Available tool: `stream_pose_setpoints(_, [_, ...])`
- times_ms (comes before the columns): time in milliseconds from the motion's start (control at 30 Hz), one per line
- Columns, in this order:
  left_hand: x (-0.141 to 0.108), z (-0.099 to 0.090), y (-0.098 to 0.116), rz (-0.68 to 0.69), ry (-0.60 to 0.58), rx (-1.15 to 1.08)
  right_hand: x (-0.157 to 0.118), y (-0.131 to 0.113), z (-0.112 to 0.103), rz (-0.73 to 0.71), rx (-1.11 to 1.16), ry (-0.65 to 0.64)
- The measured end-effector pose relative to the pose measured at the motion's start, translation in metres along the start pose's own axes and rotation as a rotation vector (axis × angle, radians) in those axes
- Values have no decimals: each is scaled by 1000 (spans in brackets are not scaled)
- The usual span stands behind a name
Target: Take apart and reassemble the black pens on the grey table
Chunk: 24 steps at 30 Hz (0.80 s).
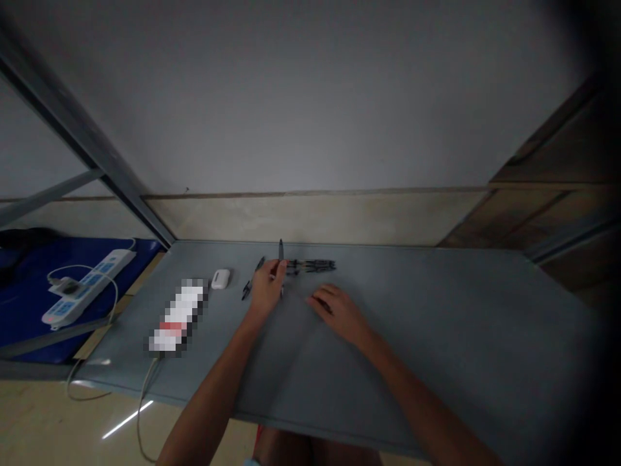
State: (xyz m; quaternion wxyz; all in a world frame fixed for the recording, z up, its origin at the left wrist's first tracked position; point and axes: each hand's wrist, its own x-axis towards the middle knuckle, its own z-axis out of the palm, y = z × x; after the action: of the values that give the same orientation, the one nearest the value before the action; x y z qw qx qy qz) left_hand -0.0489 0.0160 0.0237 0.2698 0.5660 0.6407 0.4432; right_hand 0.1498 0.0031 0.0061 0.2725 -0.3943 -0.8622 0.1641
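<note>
My left hand (268, 285) is closed around a dark pen (281, 250) that points up toward the wall. Just left of that hand, another dark pen (246, 288) lies slanted on the grey table (301, 375). A group of several dark pens (313, 265) lies side by side beyond my hands, near the table's back edge. My right hand (334, 310) hovers over or rests on the table, right of my left hand, its fingers curled; whether anything is between the fingertips cannot be made out.
A white earbud case (220, 279) and a blurred-out phone (178, 317) with a cable lie on the table's left side. Farther left, a white power strip (90, 288) sits on a blue surface (29, 330). A metal frame bar (111, 175) rises at the left.
</note>
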Motion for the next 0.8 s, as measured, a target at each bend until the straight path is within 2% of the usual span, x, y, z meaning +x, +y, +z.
stream_pose_setpoints(100, [5,-15,-3,84,108,525,1,9,-3,70,-111,135])
stream_pose_setpoints(167, [5,-19,-6,66,114,728,0,17,-3,88,-201,164])
stream_pose_setpoints(233, [4,-20,-7,59,101,841,-1,25,0,103,-283,146])
stream_pose_setpoints(367, [2,-18,-8,80,83,923,-4,34,4,103,-368,68])
stream_pose_setpoints(567, [1,-17,-8,16,30,950,-2,30,0,99,-356,120])
stream_pose_setpoints(800, [-1,-20,-2,-46,7,981,-1,30,0,150,-391,108])
